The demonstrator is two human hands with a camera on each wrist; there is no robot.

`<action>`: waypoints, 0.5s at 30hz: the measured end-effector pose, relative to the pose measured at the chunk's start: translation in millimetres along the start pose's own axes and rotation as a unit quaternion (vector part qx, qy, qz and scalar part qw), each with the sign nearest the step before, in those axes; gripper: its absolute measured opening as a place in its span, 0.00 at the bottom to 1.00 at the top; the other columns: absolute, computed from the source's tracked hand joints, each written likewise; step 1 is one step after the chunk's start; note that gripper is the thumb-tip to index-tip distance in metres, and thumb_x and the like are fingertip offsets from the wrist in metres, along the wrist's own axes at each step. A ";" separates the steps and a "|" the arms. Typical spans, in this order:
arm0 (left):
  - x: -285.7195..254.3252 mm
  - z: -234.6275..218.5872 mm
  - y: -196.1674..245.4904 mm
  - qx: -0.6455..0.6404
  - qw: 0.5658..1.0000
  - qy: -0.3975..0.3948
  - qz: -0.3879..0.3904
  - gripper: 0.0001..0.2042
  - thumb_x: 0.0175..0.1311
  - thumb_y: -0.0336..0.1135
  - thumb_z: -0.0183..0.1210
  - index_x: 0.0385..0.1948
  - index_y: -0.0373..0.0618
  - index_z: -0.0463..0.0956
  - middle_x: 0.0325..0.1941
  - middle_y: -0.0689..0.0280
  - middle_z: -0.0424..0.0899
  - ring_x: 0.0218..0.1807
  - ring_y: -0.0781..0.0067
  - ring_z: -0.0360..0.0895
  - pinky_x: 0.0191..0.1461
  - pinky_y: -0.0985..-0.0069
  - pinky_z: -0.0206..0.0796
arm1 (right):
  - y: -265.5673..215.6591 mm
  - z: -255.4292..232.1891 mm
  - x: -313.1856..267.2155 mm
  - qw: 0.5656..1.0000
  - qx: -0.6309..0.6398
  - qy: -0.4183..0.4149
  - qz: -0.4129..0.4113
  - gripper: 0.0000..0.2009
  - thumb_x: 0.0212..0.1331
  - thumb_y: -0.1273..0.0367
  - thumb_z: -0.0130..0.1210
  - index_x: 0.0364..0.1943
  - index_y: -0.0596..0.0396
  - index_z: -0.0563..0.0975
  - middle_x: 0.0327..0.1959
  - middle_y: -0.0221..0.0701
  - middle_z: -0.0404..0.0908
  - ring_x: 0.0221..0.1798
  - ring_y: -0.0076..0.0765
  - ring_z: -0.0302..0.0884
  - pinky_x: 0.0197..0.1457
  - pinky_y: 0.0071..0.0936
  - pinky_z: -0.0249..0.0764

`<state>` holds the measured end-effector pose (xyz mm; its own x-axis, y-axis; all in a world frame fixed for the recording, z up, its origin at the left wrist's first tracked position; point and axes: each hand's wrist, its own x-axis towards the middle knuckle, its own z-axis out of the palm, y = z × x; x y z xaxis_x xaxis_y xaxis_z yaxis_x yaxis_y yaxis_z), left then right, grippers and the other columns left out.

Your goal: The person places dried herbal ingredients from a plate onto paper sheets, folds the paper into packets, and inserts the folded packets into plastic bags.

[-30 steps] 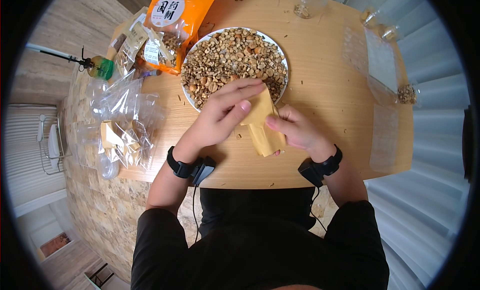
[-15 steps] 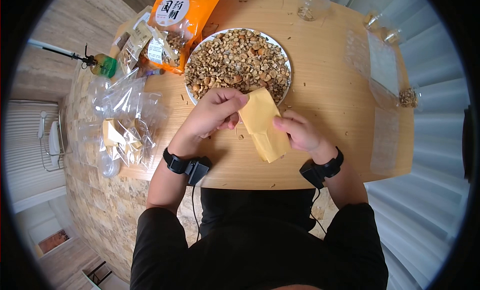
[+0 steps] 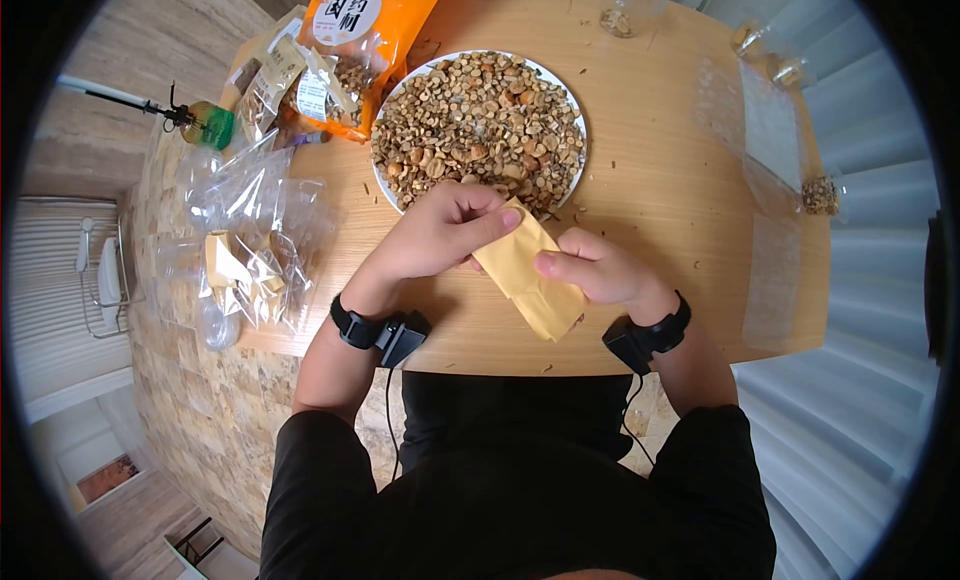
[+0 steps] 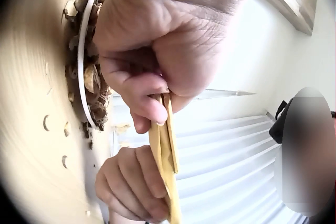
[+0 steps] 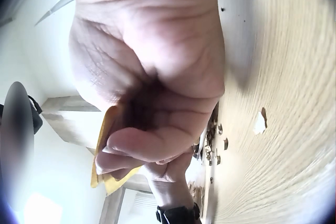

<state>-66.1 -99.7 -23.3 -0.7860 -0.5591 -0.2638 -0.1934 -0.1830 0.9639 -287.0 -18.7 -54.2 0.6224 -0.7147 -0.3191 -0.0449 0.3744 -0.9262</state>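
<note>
Between both hands is a yellow paper packet (image 3: 530, 272), flat and folded, tilted over the front of the table. My left hand (image 3: 445, 230) pinches its upper end, thumb on top and curled fingers beneath, as the left wrist view shows at the packet's edge (image 4: 167, 140). On the packet's right side, my right hand (image 3: 600, 268) grips it with the thumb laid across the face and fingers behind. Just beyond the hands stands a white plate (image 3: 583, 170) heaped with dried, chopped brown pieces (image 3: 480, 130). In the right wrist view the packet (image 5: 102, 145) shows only partly past the curled fingers.
An orange printed bag (image 3: 400, 25) and smaller packets lie at the back left. Clear plastic bags (image 3: 260, 210) are on the left, near a green spray bottle (image 3: 208, 127). Clear jars (image 3: 820, 195) and plastic sheets line the right edge. Crumbs dot the wooden table (image 3: 660, 160).
The left hand, earlier stretched over the packet's top, now pinches its upper end with curled fingers. The packet has shifted slightly toward the body, and the right hand has kept its grip.
</note>
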 end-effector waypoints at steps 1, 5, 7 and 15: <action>0.9 1.0 -4.3 0.011 1.000 0.013 0.015 0.14 0.69 0.39 0.52 0.24 0.39 0.76 0.16 0.73 0.73 0.17 0.88 0.67 0.19 0.87 0.58 | -0.6 2.1 0.0 1.000 0.000 0.000 0.000 0.19 0.68 0.57 0.47 0.32 0.61 0.78 0.21 0.25 0.78 0.20 0.17 0.74 0.23 0.17 0.70; 0.6 5.8 -6.5 0.036 0.997 0.050 0.036 0.15 0.69 0.39 0.52 0.24 0.40 0.76 0.16 0.74 0.73 0.18 0.89 0.67 0.20 0.87 0.59 | -2.1 6.9 0.1 0.998 0.058 -0.005 -0.001 0.20 0.67 0.56 0.48 0.30 0.60 0.78 0.21 0.24 0.77 0.21 0.16 0.73 0.23 0.18 0.68; 2.3 7.3 -7.9 0.026 0.998 0.051 0.039 0.15 0.69 0.39 0.51 0.24 0.41 0.76 0.16 0.74 0.72 0.18 0.89 0.67 0.20 0.87 0.59 | -2.1 4.5 -0.9 0.999 0.052 -0.004 0.001 0.20 0.67 0.56 0.48 0.30 0.60 0.78 0.21 0.24 0.77 0.21 0.16 0.72 0.23 0.18 0.68; 1.9 2.0 -10.6 0.102 0.992 0.028 0.063 0.16 0.71 0.39 0.49 0.25 0.40 0.76 0.16 0.74 0.71 0.17 0.88 0.66 0.20 0.86 0.59 | 0.2 7.7 1.2 1.000 -0.023 0.012 0.001 0.20 0.67 0.57 0.49 0.31 0.62 0.78 0.22 0.23 0.76 0.22 0.16 0.70 0.26 0.18 0.68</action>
<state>-66.7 -97.2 -34.0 -0.7787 -0.6125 -0.1360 -0.2139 0.0554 0.9753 -280.3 -14.9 -53.2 0.6040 -0.7276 -0.3251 -0.0821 0.3489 -0.9336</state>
